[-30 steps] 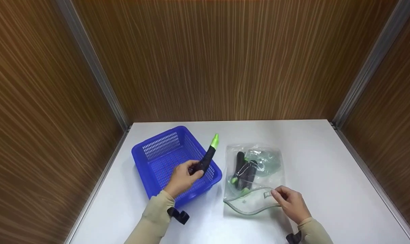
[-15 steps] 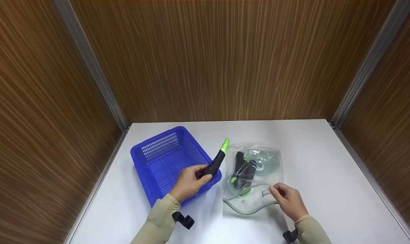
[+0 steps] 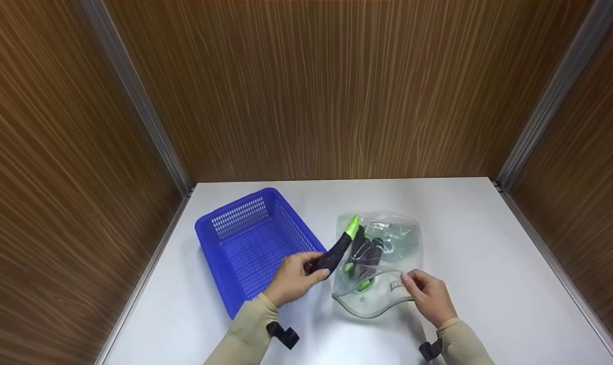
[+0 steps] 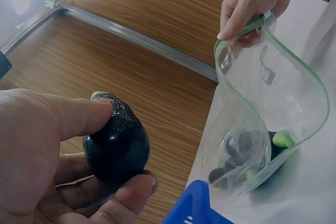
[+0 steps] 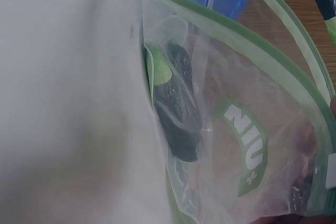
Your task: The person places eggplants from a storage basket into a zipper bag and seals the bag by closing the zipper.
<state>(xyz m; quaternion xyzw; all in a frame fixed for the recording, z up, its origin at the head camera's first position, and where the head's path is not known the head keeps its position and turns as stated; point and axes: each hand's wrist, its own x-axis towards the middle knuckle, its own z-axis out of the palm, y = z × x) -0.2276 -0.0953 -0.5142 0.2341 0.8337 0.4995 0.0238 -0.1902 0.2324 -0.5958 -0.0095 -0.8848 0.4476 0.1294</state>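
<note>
My left hand [image 3: 294, 279] grips a dark eggplant [image 3: 339, 251] by its thick end, between thumb and fingers. Its bright green tip points up and right, over the near-left part of a clear zip-top bag [image 3: 382, 304]. With thumb and fingers, my right hand [image 3: 430, 299] pinches the bag's green-edged rim at its right side. The bag's mouth gapes toward me, as the left wrist view also shows. Inside the bag lie several dark eggplants [image 3: 371, 258] with green ends. In the right wrist view, the bagged eggplants [image 5: 181, 111] show through the plastic.
A blue perforated basket [image 3: 240, 218] stands on the white table [image 3: 479, 243], left of the bag and partly behind my left forearm. Wood-patterned panels [image 3: 337, 91] enclose the table at the back and both sides.
My left hand has carried the eggplant rightward from above the basket to the bag's left edge. My right hand still pinches the bag rim and has shifted slightly left and up.
</note>
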